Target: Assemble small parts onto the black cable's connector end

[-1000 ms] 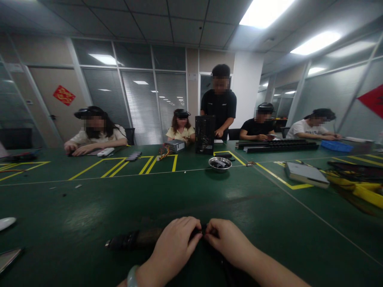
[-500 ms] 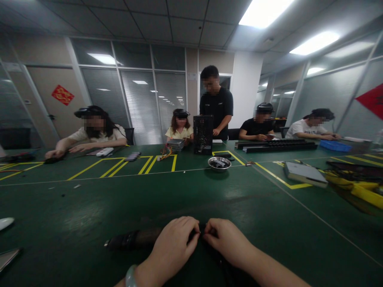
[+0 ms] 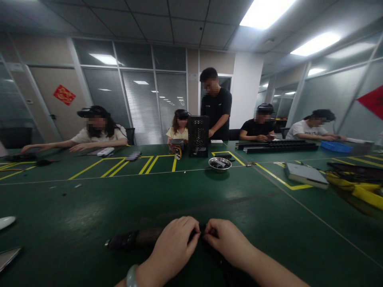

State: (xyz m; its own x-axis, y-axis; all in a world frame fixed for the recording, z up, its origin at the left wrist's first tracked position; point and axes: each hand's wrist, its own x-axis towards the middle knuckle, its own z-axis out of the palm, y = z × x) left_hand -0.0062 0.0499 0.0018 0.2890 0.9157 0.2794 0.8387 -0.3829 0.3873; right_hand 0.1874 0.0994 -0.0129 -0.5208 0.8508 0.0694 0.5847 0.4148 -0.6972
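Observation:
My left hand [image 3: 176,245] is closed in a pinch at the lower middle, thumb and forefinger together. Facing it with only a small gap, my right hand [image 3: 226,239] has its fingertips pressed together as well. Whatever small thing they grip is too dark and hidden to name. A long dark cylindrical object [image 3: 131,240] with a shiny tip lies on the table left of my left hand and runs behind it. Beneath my right wrist a black shape [image 3: 223,265] shows only in part.
Beyond my hands on the green table [image 3: 125,203] stand a metal bowl [image 3: 220,164] of small parts and a black computer case [image 3: 198,135]. A grey box [image 3: 306,175] and a yellow container [image 3: 366,193] sit right. Several co-workers are across the table.
Both my hands keep their place and pinch. Across the table, the computer case has shifted slightly left and turned. The seated person at far left has reached further left, leaving a dark item behind.

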